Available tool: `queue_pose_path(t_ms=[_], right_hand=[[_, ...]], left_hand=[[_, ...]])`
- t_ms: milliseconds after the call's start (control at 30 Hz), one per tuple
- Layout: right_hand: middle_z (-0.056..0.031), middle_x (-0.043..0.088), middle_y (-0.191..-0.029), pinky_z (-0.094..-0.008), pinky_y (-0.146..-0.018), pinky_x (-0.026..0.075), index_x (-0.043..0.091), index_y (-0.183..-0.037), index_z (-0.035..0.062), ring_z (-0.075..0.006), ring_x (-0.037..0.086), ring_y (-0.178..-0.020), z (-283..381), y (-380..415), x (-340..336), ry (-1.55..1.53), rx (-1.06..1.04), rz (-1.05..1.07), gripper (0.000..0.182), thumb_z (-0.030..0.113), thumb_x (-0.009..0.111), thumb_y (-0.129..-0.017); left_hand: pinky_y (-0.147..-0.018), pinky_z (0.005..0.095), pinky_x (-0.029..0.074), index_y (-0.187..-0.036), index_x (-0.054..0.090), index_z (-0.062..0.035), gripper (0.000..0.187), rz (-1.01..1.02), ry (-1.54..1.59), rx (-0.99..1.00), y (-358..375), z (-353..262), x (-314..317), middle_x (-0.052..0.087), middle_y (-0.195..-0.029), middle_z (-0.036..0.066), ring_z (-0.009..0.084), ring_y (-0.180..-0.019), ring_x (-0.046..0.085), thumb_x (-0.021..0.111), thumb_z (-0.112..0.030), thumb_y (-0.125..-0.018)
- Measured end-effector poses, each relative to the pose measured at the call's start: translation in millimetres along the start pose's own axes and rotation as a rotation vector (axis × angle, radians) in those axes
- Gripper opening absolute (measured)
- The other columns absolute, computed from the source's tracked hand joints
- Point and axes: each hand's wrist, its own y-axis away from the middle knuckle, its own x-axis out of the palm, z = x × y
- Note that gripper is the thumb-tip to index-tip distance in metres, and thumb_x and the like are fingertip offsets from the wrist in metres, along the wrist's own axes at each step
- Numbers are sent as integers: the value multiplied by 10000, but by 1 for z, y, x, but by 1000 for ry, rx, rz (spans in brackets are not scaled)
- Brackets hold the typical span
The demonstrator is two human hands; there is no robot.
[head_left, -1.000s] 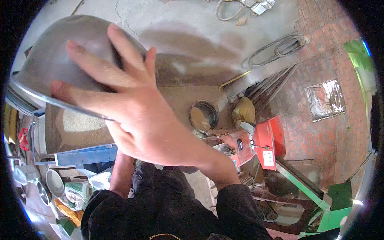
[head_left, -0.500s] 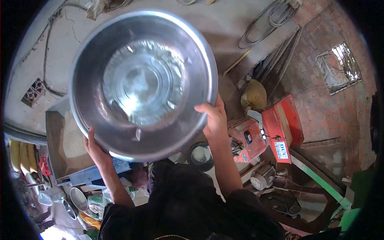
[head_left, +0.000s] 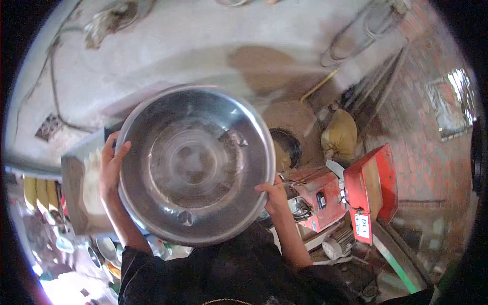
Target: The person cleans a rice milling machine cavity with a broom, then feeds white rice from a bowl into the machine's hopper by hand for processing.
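Observation:
A large round metal basin [head_left: 195, 162] is held up in front of me, its shiny inside facing the camera. My left hand [head_left: 113, 165] grips the rim on the left side, with the thumb over the edge. On the lower right, my right hand [head_left: 276, 197] is closed on the rim, its thumb inside and the other fingers mostly hidden behind. Nothing loose shows inside the basin. It covers the area directly before my body.
On the right stand a red machine [head_left: 317, 198] with a red hopper [head_left: 371, 188], a motor [head_left: 338, 244] and a tan sack [head_left: 339, 134]. A dark tub [head_left: 287, 147] sits behind the basin. Left is a grey trough [head_left: 76, 193] holding pale material.
The basin has moved lower in view, together with both hands. My left hand has shifted higher along the rim. The dark tub behind it has come into view.

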Motion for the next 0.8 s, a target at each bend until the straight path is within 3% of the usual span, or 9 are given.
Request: queue_pose_path(t_ms=[67,233,333,400,533,600,700,733,800], right_hand=[[-71,579,-997,-319,-741,504,479,-1225,30,-187,586,-861,0,-17,2,-35,35,11,607,-80,601,-640],[-71,607,-1008,-322,-788,498,504,-1207,18,-191,593,-885,13,-59,2,-116,15,-11,553,-68,580,-666],[-62,593,-1060,-321,-787,493,461,-1274,48,-184,582,-893,19,-72,-4,-157,-33,-79,623,-79,562,-672],[-59,589,-1074,-327,-789,490,444,-1296,58,-183,578,-899,16,-77,-15,-212,-86,-134,646,-82,556,-675],[-89,524,-1196,-346,-881,449,346,-1367,52,-207,514,-1062,22,-71,-26,-307,-136,-180,761,-81,583,-656],[-90,511,-1215,-344,-888,443,333,-1375,49,-204,502,-1078,19,-60,-27,-324,-167,-216,767,-76,586,-661],[-76,539,-1125,-341,-891,431,352,-1359,56,-197,525,-996,9,-62,-58,-289,-259,-332,655,-38,569,-748],[-92,535,-1161,-348,-920,415,330,-1366,42,-207,520,-1032,8,-58,-75,-77,-205,-349,644,-7,577,-774],[-143,459,-1302,-383,-1006,367,296,-1382,36,-249,445,-1201,36,-33,-89,33,-202,-327,635,168,625,-855]], left_hand=[[-859,285,440,-1255,504,10,482,184,77,22,-47,5,3,630,-1042,84,160,-928,585,654,-174,-836],[-894,304,441,-1293,456,40,535,557,78,-52,-154,-13,57,608,-1119,125,205,-1019,575,625,-70,-798],[-926,346,434,-1335,404,34,549,761,167,-83,-192,-25,109,574,-1179,151,239,-1054,566,575,-211,-874],[-950,385,427,-1355,369,27,600,765,632,-283,-200,-39,158,539,-1228,182,275,-1071,558,477,-376,-925],[-932,411,444,-1300,435,21,648,938,589,-312,-203,-77,254,536,-1220,197,281,-1059,560,405,-507,-927],[-896,406,468,-1230,496,7,554,792,447,-329,-169,-98,279,565,-1163,192,272,-1009,580,460,-442,-909],[-864,392,486,-1174,535,-9,438,996,248,-418,-149,-126,334,590,-1109,180,267,-960,595,498,-338,-887],[-869,362,481,-1236,496,5,483,970,333,-628,-148,-122,354,603,-1096,154,270,-943,602,568,-145,-783],[-869,362,480,-1237,495,5,485,1025,290,-613,-147,-122,380,603,-1097,154,269,-943,601,569,-143,-781]])
